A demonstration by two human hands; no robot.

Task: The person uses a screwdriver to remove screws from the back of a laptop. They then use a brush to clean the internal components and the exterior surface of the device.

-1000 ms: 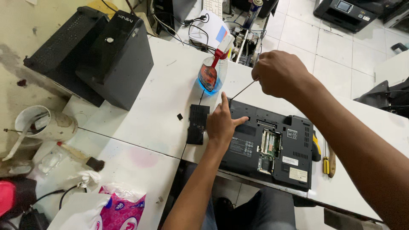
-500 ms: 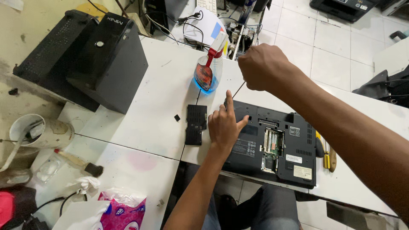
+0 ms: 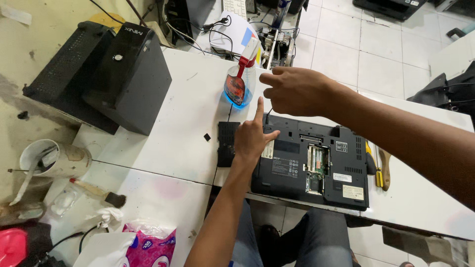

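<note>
- Laptop (image 3: 316, 160) is lying upside down on the white table (image 3: 173, 128), its black underside facing up, near the front edge.
- Left hand (image 3: 252, 138) is resting flat on the laptop's left rear corner, forefinger pointing away, gripping nothing.
- Right hand (image 3: 297, 91) is hovering just above the laptop's rear edge, fingers curled loosely; a thin dark screwdriver shaft (image 3: 267, 116) is showing beneath it, though whether the fingers are gripping it I cannot tell.
- Laptop's base is showing an uncovered bay with a green memory board (image 3: 315, 159) and several pale stickers.
- Black cover panel (image 3: 228, 143) is lying just left of the laptop, a spray bottle (image 3: 240, 81) standing behind it.
- Yellow-handled tools (image 3: 378, 165) are lying right of the laptop.
</note>
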